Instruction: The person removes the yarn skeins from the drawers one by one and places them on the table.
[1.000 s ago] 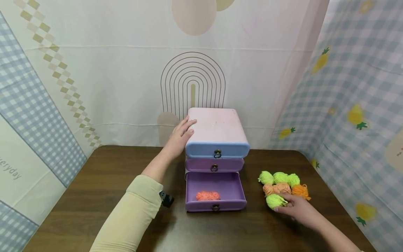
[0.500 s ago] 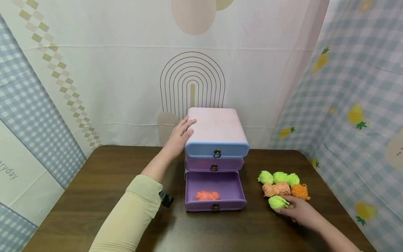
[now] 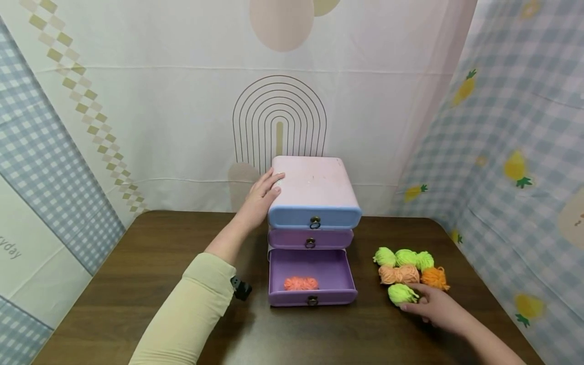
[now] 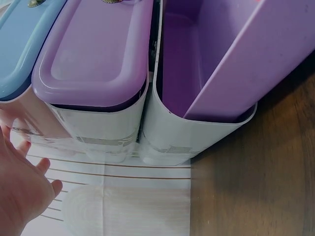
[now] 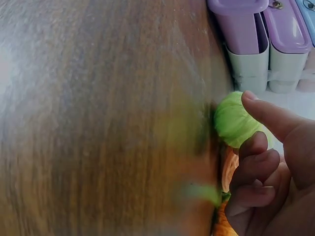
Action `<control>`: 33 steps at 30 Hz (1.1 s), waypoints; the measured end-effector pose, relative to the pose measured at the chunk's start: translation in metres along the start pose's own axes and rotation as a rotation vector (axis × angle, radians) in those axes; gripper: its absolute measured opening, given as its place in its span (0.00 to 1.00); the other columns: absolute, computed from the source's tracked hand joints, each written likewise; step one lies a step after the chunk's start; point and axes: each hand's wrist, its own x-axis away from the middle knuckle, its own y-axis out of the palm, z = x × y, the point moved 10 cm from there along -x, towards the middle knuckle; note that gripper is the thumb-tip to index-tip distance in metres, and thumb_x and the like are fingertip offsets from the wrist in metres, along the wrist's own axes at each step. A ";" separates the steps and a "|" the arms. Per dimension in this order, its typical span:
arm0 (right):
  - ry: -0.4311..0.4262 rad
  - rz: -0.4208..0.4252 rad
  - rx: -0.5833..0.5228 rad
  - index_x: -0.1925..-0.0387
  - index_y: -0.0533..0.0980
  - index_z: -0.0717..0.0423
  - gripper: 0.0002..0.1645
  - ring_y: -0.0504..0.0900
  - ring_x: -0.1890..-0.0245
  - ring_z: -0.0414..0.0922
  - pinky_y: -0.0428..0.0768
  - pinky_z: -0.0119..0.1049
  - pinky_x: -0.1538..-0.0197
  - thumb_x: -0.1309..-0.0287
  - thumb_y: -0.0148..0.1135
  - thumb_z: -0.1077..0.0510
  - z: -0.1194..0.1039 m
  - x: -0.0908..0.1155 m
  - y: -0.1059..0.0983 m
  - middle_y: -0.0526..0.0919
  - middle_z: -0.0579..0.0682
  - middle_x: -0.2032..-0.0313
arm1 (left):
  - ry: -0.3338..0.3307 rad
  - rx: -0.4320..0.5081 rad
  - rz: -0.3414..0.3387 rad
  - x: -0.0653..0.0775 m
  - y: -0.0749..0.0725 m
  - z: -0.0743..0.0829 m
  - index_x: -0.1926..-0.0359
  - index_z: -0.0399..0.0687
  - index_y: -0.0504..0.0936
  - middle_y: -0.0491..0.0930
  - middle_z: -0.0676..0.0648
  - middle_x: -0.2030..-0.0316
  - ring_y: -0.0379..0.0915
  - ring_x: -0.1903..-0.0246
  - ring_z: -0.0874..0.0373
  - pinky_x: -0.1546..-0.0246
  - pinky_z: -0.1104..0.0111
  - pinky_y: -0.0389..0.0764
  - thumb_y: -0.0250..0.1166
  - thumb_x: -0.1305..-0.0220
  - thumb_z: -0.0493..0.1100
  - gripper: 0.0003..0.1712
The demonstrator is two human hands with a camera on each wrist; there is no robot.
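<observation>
Nearest to us, our right hand point(image 3: 435, 306) lies low on the brown table point(image 3: 137, 274). Its fingers point(image 5: 256, 147) curl round a green yarn ball point(image 3: 401, 293), with the thumb on top of the ball and the other fingers tucked beside it. The ball sits on the table, at the near end of a little heap of yarn. In the right wrist view the ball point(image 5: 236, 123) looks fuzzy, and a green smear near it is too blurred to make out.

Just behind the ball we see two orange yarn balls point(image 3: 400, 274) and three more green ones point(image 3: 405, 257), all touching.

To the left stands a small drawer box point(image 3: 315, 180). Its bottom purple drawer point(image 3: 312, 284) is pulled out, and a pinkish orange yarn ball point(image 3: 300, 283) lies inside. The middle purple drawer point(image 3: 311, 238) and the top blue drawer point(image 3: 315, 217) are pushed in.

Farther back, our left hand point(image 3: 262, 195) rests on the box's top left edge with loose, nearly straight fingers, holding nothing. In the left wrist view only part of that hand point(image 4: 22, 196) shows at the corner; the rest is cut off.
</observation>
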 end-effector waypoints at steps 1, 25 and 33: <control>-0.001 0.000 -0.002 0.31 0.61 0.72 0.55 0.67 0.87 0.42 0.73 0.40 0.80 0.47 0.72 0.40 0.000 0.001 -0.001 0.73 0.50 0.84 | 0.000 0.000 -0.001 0.000 0.000 0.000 0.28 0.60 0.68 0.47 0.55 0.22 0.39 0.24 0.45 0.31 0.40 0.41 0.46 0.26 0.57 0.29; -0.137 -0.042 -0.017 0.29 0.63 0.64 0.44 0.63 0.87 0.39 0.71 0.38 0.83 0.38 0.65 0.44 -0.044 0.017 -0.022 0.71 0.47 0.82 | -0.004 0.004 -0.004 0.001 -0.001 0.000 0.28 0.60 0.68 0.47 0.55 0.23 0.38 0.24 0.46 0.31 0.39 0.42 0.46 0.25 0.56 0.28; -0.242 -0.024 0.011 0.33 0.71 0.56 0.37 0.62 0.88 0.38 0.68 0.36 0.85 0.39 0.66 0.43 -0.086 0.012 -0.014 0.69 0.46 0.84 | -0.009 -0.005 -0.009 0.001 -0.001 0.001 0.28 0.60 0.67 0.47 0.56 0.23 0.38 0.24 0.46 0.31 0.40 0.40 0.46 0.25 0.57 0.28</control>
